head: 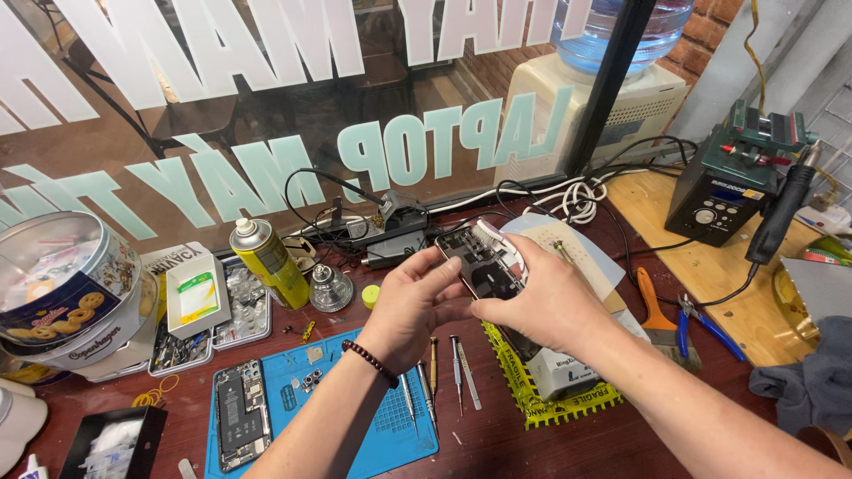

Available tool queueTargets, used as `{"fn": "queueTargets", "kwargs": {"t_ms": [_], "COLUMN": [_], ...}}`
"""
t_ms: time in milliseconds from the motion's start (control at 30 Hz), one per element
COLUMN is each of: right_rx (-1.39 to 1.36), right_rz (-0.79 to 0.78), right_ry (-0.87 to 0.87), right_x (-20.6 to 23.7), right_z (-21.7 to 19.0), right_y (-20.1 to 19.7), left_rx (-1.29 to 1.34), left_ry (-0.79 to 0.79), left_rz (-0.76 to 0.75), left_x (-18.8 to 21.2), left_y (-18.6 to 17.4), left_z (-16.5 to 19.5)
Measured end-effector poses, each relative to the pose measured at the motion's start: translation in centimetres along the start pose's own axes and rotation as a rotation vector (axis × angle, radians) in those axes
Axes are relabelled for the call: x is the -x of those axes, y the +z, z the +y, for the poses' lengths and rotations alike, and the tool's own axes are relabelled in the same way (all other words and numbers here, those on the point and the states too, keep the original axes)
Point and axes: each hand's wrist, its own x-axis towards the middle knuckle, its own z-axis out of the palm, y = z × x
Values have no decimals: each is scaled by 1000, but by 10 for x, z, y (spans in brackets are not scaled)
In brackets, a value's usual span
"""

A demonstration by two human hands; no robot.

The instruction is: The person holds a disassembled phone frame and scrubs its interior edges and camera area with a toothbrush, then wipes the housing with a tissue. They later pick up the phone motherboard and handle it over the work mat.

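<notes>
i have both hands raised above the tabletop [497,443], holding an opened smartphone [484,257] between them. my left hand [413,306] has its fingers closed on the phone's near-left edge, and my right hand [532,302] wraps its right side, thumb across the bottom. below lie a blue repair mat [355,417] carrying another opened phone [241,415], a row of screwdrivers [435,381], and a yellow spray can [266,259].

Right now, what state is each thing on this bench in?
Opened phone: back off, insides showing, held up by both hands.
Left hand: gripping the phone's left edge.
Right hand: holding its right side.
Second phone: open, flat on blue mat.
Yellow spray can: upright.
Screwdrivers: lying loose.
</notes>
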Motion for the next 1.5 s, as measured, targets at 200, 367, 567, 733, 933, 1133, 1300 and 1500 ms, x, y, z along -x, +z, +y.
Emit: {"fn": "queueTargets", "kwargs": {"t_ms": [200, 367, 567, 733, 933, 1133, 1300, 1500], "right_rx": [-206, -540, -773, -803, -819, -832, -872, -906], "right_rz": [32, -38, -181, -172, -155, -161, -149, -145], "right_ry": [41, 385, 438, 449, 449, 438, 439, 427], "right_x": [-4, -14, -11, -9, -6, -6, -7, -7], "right_z": [20, 36, 41, 42, 44, 46, 47, 49], "right_y": [1, -7, -3, 0, 1, 4, 6, 6], "left_rx": [24, 11, 24, 4, -8, 5, 26, 39], "left_ry": [-30, -60, -55, -63, -66, -57, -60, -59], "left_rz": [-27, -10, -18, -5, 9, -15, 27, 80], "left_x": [-1, -1, -3, -2, -2, -4, -4, -3], "left_y": [-16, -25, -23, -21, -22, -26, -23, -18], "left_z": [3, 6, 5, 4, 2, -1, 0, 2]}}
